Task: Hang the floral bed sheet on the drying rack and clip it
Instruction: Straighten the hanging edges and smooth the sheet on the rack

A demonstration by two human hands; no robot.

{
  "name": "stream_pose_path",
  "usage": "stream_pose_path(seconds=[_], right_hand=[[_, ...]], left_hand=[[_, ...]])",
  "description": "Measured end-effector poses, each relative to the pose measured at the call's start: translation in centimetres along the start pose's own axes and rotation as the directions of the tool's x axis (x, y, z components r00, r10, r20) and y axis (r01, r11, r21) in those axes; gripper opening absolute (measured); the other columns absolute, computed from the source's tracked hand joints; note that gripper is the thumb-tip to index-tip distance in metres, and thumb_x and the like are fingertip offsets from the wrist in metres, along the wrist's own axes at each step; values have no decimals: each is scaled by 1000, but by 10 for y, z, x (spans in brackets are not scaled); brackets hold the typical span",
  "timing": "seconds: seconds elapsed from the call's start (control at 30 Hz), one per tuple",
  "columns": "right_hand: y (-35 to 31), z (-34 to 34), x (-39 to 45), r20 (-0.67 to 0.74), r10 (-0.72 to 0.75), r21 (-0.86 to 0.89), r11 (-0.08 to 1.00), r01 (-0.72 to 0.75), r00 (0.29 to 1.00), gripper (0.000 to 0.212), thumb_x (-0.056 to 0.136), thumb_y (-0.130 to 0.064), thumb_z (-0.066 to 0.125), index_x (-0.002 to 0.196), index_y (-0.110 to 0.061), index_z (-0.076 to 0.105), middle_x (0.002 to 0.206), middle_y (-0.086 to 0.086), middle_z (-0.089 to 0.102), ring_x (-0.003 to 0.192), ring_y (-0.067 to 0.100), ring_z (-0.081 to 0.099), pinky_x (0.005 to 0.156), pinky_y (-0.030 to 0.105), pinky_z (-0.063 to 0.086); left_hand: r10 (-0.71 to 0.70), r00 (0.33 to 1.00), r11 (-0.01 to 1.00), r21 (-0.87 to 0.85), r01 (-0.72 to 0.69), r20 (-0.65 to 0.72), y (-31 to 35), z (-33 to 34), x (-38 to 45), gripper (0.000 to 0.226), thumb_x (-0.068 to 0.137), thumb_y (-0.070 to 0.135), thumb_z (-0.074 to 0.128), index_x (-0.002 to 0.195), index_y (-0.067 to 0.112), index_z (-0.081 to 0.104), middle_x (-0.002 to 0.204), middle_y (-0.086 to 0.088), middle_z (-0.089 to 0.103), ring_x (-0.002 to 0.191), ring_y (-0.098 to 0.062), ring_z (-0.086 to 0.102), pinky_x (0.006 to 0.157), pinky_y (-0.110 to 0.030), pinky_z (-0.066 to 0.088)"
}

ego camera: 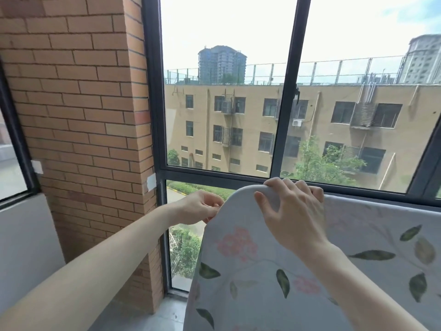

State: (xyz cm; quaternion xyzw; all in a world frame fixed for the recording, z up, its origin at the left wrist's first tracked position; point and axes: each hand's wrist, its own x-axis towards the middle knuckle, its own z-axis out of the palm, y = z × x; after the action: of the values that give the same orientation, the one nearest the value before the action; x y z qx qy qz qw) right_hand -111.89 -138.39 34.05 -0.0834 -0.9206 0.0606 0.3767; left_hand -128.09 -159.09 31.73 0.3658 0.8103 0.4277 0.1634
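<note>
1. Floral bed sheet [274, 271]: it occupies the lower right of my view, from about 4 o'clock to 6 o'clock, draped over what I judge to be the rack's top rail. The rail itself is hidden under the cloth, so I cannot confirm its shape.
2. Right hand [290, 211]: it rests on the rounded top fold of the sheet, fingers curled over the far side and thumb [265, 199] on the near face. I hold it this way to pin the cloth against the support, so that it does not slide while the edge is worked.
3. Left hand [202, 207]: it sits at 9 o'clock of the right hand, just beside the sheet's left edge [210, 225]. Fingertips and thumb are pressed together in a pinch at that edge. I cannot tell whether they hold only the hem or also a clip; nothing clip-like is visible.
4. Purpose of the split grip: one hand anchors, the other tensions or aligns the edge. This keeps the fold flat where a clip would go.
5. Progress, as a judgement: the sheet appears hung; clipping appears not yet done.
6. Surroundings: a brick pillar [78, 111] stands at 10 o'clock, and a dark window frame [285, 91] runs behind the sheet at 12 o'clock.
7. Caution: releasing the anchoring hand early may let the cloth slip off.
</note>
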Motion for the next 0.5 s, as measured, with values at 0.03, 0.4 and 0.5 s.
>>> stream_pose_path(seconds=[0.03,0.4,0.5], right_hand=[[0,-1,0,7,3,4,1000,-3,1000,35,99,-66,40,113,-40,58,106,-18,66,100,16,53,91,36,26],[-3,-21,11,86,133,-51,990,-129,987,54,100,-69,31,74,-25,51,67,-12,53,81,16,53,86,37,32],[-13,-20,18,90,177,-65,983,-172,980,59,99,-69,32,68,-22,50,64,-9,54,74,16,51,86,40,35]], left_hand=[[0,1000,999,49,-1,27,3,-1,2,20,104,16,57,109,11,76,97,-18,72,78,-17,65,80,-38,58],[257,918,965,120,-231,-302,35,-33,48,28,102,16,58,78,26,70,78,-14,69,65,-16,54,63,-30,47],[161,983,977,152,-146,-93,21,-13,64,23,98,16,61,79,20,74,74,-5,66,65,-14,53,62,-26,43]])
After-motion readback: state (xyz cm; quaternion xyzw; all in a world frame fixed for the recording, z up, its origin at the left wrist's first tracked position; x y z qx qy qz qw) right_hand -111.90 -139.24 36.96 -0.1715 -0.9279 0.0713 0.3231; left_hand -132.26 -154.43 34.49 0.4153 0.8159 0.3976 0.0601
